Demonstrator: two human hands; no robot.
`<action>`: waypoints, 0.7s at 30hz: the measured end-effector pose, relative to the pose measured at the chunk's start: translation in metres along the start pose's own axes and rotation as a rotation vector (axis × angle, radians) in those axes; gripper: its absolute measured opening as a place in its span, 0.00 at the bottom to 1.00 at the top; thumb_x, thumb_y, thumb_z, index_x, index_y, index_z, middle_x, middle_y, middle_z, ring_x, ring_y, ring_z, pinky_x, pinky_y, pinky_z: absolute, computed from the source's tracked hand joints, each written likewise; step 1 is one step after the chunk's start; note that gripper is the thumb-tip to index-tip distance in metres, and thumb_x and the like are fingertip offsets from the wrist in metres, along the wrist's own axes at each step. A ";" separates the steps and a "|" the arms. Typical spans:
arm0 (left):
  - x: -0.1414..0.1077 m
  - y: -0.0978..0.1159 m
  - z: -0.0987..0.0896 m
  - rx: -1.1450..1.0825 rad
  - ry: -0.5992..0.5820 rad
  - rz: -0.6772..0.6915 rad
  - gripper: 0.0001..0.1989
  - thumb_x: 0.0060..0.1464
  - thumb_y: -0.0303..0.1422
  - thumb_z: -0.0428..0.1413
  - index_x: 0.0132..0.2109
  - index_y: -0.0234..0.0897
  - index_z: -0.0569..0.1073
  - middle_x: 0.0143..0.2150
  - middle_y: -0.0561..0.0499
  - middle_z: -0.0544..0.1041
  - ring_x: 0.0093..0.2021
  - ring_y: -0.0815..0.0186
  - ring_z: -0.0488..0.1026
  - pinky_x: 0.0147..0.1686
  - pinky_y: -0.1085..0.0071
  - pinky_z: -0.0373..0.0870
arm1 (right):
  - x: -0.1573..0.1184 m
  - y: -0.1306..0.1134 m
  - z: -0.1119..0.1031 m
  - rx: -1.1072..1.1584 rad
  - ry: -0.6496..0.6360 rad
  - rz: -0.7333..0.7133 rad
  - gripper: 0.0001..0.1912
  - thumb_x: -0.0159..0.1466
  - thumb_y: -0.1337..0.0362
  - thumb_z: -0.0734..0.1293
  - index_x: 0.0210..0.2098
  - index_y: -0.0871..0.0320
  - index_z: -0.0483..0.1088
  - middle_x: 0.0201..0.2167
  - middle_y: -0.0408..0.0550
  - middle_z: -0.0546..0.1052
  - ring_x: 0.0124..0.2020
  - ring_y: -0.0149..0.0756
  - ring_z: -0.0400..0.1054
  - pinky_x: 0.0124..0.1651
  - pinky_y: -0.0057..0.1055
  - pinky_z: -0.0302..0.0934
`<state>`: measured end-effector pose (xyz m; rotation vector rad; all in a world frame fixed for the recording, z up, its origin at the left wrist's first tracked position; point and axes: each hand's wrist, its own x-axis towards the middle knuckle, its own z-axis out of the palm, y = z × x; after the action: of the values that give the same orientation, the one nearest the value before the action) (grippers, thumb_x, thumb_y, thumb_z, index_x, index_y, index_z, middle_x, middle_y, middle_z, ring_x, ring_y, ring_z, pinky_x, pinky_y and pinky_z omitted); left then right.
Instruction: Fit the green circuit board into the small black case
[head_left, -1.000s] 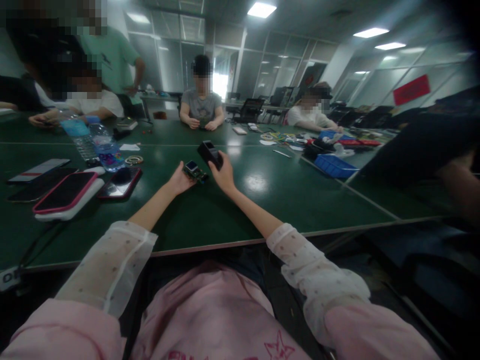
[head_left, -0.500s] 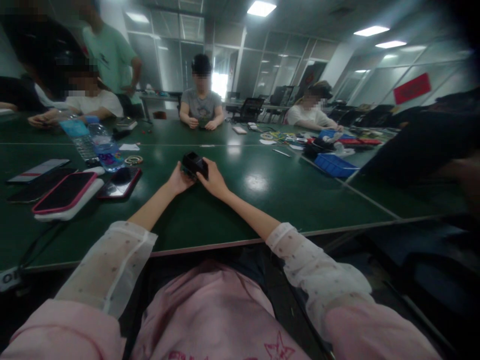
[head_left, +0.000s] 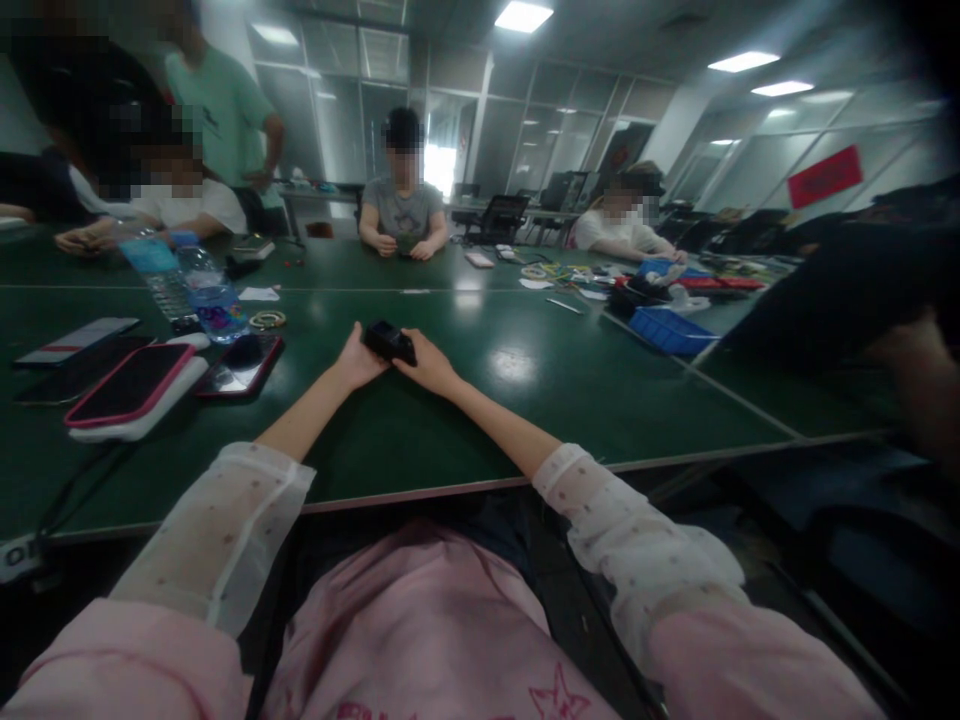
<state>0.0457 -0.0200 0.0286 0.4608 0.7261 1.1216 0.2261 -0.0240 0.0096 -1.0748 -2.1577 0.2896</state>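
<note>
A small black box-shaped device [head_left: 389, 341] is held between my two hands, just above the green table [head_left: 480, 420]. My left hand [head_left: 361, 358] grips its left side, with the fingers partly hidden beneath it. On the other side, my right hand [head_left: 429, 362] closes its thumb and fingers on the right end. The device lies tilted, its dark top facing up; its exact kind is too small and dark to make out.
Left of my hands lie a red-edged phone [head_left: 240, 366], a pink-framed phone [head_left: 131, 384] on a white case, and more phones. Two water bottles [head_left: 210, 290] stand behind them. A blue bin [head_left: 671, 330] sits at right near tangled cables. Several people sit around the table.
The black device has been turned and lowered a little between my hands, and it now looks flatter. My right hand has shifted slightly down along its end.
</note>
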 end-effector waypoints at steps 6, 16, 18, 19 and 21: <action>0.002 0.000 -0.002 0.020 -0.013 0.009 0.37 0.67 0.56 0.36 0.69 0.35 0.63 0.52 0.36 0.79 0.49 0.53 0.78 0.48 0.62 0.73 | 0.003 0.012 0.007 0.064 0.003 -0.056 0.33 0.63 0.60 0.70 0.64 0.58 0.57 0.60 0.62 0.70 0.61 0.50 0.67 0.63 0.52 0.63; 0.010 -0.001 -0.006 0.052 -0.003 0.033 0.33 0.69 0.52 0.39 0.67 0.35 0.66 0.42 0.41 0.82 0.41 0.56 0.79 0.45 0.64 0.74 | 0.005 0.017 0.008 0.101 -0.001 -0.067 0.34 0.63 0.59 0.69 0.64 0.59 0.57 0.61 0.63 0.68 0.63 0.51 0.65 0.64 0.54 0.61; 0.011 -0.001 -0.007 0.048 -0.017 0.032 0.33 0.68 0.52 0.40 0.68 0.35 0.65 0.44 0.40 0.81 0.42 0.55 0.79 0.46 0.63 0.74 | 0.005 0.017 0.008 0.103 0.001 -0.065 0.33 0.63 0.59 0.69 0.64 0.59 0.57 0.60 0.63 0.69 0.62 0.51 0.66 0.64 0.54 0.61; 0.011 -0.001 -0.007 0.046 -0.022 0.032 0.33 0.68 0.53 0.40 0.68 0.36 0.65 0.44 0.40 0.81 0.43 0.54 0.80 0.46 0.63 0.74 | 0.005 0.017 0.008 0.104 0.003 -0.065 0.33 0.63 0.59 0.69 0.64 0.59 0.57 0.60 0.63 0.69 0.62 0.51 0.66 0.64 0.54 0.61; 0.010 -0.001 -0.006 0.046 -0.025 0.032 0.32 0.69 0.52 0.39 0.68 0.36 0.64 0.44 0.40 0.81 0.43 0.54 0.80 0.47 0.63 0.74 | 0.004 0.017 0.008 0.108 0.001 -0.065 0.33 0.63 0.59 0.69 0.64 0.60 0.57 0.60 0.63 0.69 0.62 0.51 0.66 0.64 0.53 0.61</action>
<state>0.0443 -0.0113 0.0206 0.5266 0.7256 1.1292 0.2296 -0.0091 -0.0018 -0.9423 -2.1458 0.3708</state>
